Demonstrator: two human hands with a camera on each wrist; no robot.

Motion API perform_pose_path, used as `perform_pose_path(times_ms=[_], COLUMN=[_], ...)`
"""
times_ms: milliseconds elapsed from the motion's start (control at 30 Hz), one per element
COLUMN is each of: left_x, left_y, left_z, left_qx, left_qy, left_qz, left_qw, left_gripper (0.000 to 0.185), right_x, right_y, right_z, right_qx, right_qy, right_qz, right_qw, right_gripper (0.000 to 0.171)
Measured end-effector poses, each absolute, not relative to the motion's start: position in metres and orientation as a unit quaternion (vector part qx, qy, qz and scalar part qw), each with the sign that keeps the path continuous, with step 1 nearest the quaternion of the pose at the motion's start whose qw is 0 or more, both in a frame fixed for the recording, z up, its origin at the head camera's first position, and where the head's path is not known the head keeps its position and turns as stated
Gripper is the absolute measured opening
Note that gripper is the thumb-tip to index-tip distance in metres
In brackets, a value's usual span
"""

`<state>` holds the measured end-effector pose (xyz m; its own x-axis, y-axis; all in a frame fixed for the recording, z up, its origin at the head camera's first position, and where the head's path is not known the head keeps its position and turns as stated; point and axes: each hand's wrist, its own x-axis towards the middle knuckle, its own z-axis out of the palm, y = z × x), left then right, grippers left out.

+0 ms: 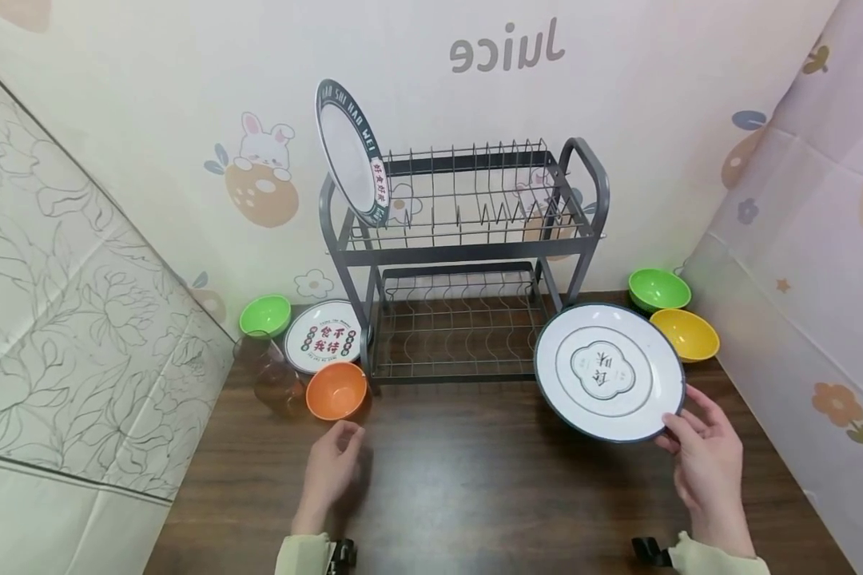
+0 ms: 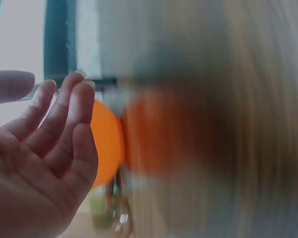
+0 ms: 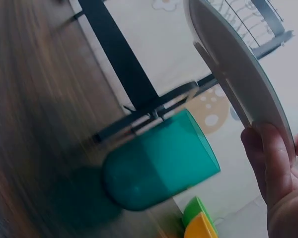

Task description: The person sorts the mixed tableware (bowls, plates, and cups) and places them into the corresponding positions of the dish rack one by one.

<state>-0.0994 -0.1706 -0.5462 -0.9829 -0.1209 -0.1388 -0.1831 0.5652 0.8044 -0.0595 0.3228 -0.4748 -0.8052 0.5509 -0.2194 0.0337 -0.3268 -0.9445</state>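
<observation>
My right hand [image 1: 708,463] pinches the rim of a white plate [image 1: 604,372] with a dark edge, thumb on top and fingers beneath. The plate is held up in front of the rack's right leg; in the right wrist view its pale underside [image 3: 233,64] shows. My left hand [image 1: 331,467] holds nothing, its fingers loosely bent just in front of an orange bowl [image 1: 336,391]. Another plate [image 1: 348,152], with a dark green lettered rim, stands on edge at the left end of the black dish rack's [image 1: 467,253] upper tier.
At the left stand a green bowl [image 1: 264,315], a plate with red characters [image 1: 324,339] and a clear glass [image 1: 276,383]. A green bowl [image 1: 659,289] and a yellow bowl [image 1: 685,335] sit at right. A teal cup [image 3: 159,163], hidden in the head view, stands beside the rack.
</observation>
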Motion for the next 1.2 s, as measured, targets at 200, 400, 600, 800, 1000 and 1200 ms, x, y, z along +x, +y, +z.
perform_pose_path(times_ms=[200, 400, 600, 800, 1000, 1200], left_x=[-0.101, -0.097, -0.097, -0.098, -0.097, -0.095], left_y=[-0.155, -0.130, -0.112, -0.097, -0.088, -0.082], left_z=[-0.536, -0.519, -0.524, -0.521, -0.522, -0.526], left_qx=[-0.051, -0.013, 0.039, 0.089, 0.040, 0.031], left_qy=[0.810, 0.751, 0.736, 0.722, 0.753, 0.748], left_qz=[0.580, 0.654, 0.662, 0.661, 0.632, 0.645], left_qw=[0.068, 0.097, 0.134, 0.182, 0.181, 0.151], left_gripper=[0.023, 0.020, 0.034, 0.050, 0.067, 0.063], right_x=[-0.058, -0.058, -0.057, -0.058, -0.061, -0.062], right_y=[0.304, 0.291, 0.274, 0.247, 0.217, 0.197], right_z=[-0.477, -0.483, -0.489, -0.497, -0.503, -0.508], right_qx=[-0.202, -0.143, -0.110, -0.096, -0.120, -0.138], right_qy=[-0.586, -0.624, -0.655, -0.676, -0.672, -0.662], right_qz=[0.776, 0.764, 0.747, 0.731, 0.730, 0.735], right_qw=[0.119, 0.074, 0.034, 0.003, -0.036, -0.049], right_gripper=[0.055, 0.054, 0.055, 0.055, 0.055, 0.055])
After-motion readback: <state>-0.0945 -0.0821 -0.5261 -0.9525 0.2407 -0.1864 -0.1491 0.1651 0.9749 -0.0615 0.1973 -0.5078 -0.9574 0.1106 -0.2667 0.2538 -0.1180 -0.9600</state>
